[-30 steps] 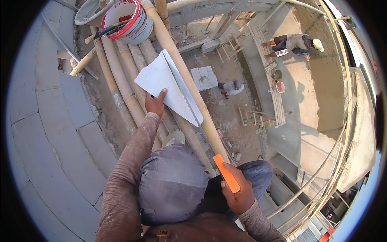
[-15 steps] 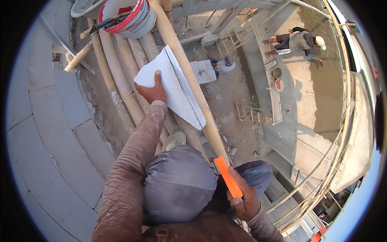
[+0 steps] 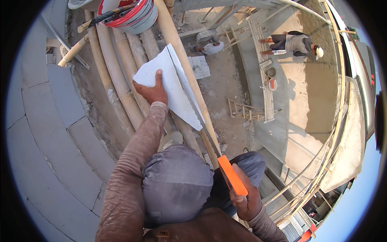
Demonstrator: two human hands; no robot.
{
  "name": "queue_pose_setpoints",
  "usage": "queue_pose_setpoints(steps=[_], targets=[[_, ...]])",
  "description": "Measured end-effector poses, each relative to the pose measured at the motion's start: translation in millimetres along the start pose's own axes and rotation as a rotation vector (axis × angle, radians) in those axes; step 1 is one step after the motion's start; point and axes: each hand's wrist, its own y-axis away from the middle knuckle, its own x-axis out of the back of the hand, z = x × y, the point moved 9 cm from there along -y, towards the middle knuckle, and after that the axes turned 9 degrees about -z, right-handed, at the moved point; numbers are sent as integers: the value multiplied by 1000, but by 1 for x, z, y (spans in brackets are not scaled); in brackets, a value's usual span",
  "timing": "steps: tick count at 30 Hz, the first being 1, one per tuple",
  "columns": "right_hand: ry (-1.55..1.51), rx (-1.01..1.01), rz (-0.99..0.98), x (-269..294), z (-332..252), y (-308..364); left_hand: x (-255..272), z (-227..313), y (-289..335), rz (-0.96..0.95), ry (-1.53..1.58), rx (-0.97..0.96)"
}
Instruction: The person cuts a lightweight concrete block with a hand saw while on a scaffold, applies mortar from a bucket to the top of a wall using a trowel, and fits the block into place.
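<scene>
A pale, angular lightweight block (image 3: pixel 177 90) lies across the bamboo poles in front of me, with a long cut running down its right side. My left hand (image 3: pixel 152 89) grips the block's left edge, thumb on top and the other fingers mostly hidden at the rim. My right hand (image 3: pixel 248 197) is wrapped round the orange handle (image 3: pixel 232 176) of a handsaw. From the handle, the saw's thin blade (image 3: pixel 210 139) reaches up to the block and lines up with the cut. How deep the blade sits in it I cannot tell.
Bamboo poles (image 3: pixel 117 76) form the platform under the block. A red-rimmed bucket (image 3: pixel 139 18) holding tools stands at its far end. A block wall (image 3: pixel 44 105) runs along the left. Well below on the right are two people, one by a wall (image 3: pixel 296 44), another crouching (image 3: pixel 213 46).
The saw handle has shifted slightly down and right, and more blade shows between it and the block. My left hand keeps its grip. Below, the crouching person has moved left and farther away.
</scene>
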Motion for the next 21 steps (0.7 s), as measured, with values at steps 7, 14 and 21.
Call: queue_pose_setpoints(steps=[7,14,21], targets=[[177,353,188,6,-36,-154,-16,7,0,-10,28,11],[3,55,-30,1,-1,7,7,-4,-11,9,53,4],[196,314,143,6,-13,-107,-11,1,2,-36,47,1]])
